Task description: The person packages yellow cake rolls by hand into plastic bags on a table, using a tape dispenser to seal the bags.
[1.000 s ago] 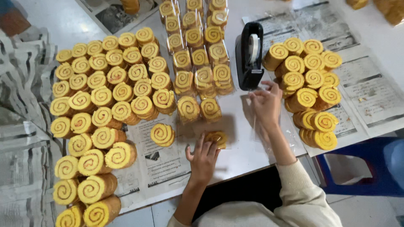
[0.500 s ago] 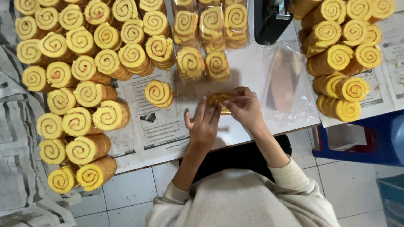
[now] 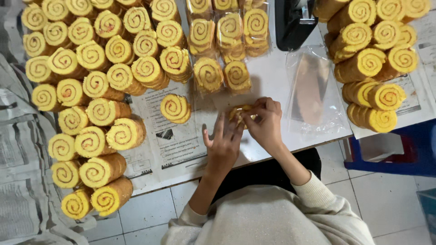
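- Dozens of bare swirl rolls [image 3: 91, 97] on your far left, standing on end w/ spirals up, packed touching each other on newspaper [image 3: 172, 149]; the pile runs from the top edge down to the table's near edge.
- One single roll slice [image 3: 175, 108] lies apart on the paper, just right of that pile and near your left hand.
- Bagged rolls [image 3: 222, 50] sit in rows above your hands, clear wrap over each.
- Your left hand [image 3: 223, 143] is flat-ish, fingers spread and pointing up, fingertips touching the wrapped roll slice [image 3: 238, 113]; steadying it, not clamped round it.
- Your right hand [image 3: 265, 122] is curled tight on that same slice, thumb & fingers pinching its wrap at the right edge. The slice sits on the white table btwn both hands, partly hidden.
- Black tape dispenser [image 3: 295, 22] at top, right of the bagged rows.
- Empty clear bags [image 3: 313, 90] lie flat just right of your right hand.
- More bare rolls [image 3: 377, 68] stacked far right, well apart from your hands.
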